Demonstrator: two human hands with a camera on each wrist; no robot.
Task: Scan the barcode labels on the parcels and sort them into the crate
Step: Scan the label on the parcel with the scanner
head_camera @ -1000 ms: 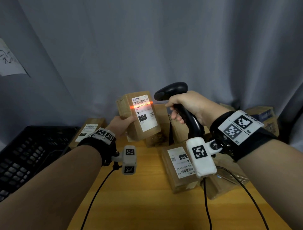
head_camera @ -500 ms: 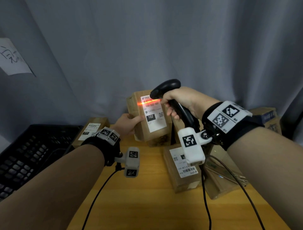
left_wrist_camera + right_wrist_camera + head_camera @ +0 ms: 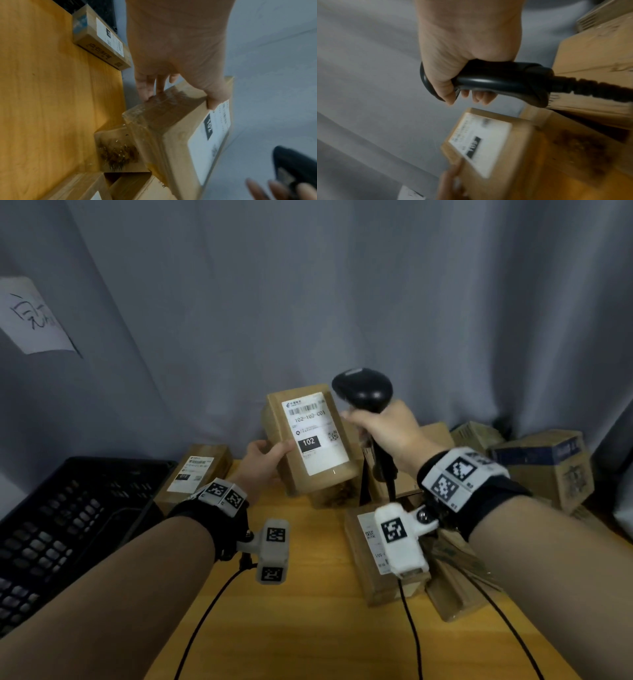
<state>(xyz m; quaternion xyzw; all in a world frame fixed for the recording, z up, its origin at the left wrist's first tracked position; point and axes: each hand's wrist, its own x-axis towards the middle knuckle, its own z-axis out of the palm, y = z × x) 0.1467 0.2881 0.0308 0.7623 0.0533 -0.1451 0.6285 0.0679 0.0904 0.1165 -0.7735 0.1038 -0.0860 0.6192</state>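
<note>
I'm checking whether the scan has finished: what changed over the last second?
The red scan line that lay across the barcode on the parcel is gone. The scanner has turned away from the label, its head now up beside the parcel's top right corner. Unchanged: the left hand grips the parcel, the right hand grips the scanner.

Bare surface (image 3: 308, 594) is lying open between the forearms; parcels (image 3: 383, 570) are crowding the right, crate (image 3: 68, 508) blocking left.
</note>
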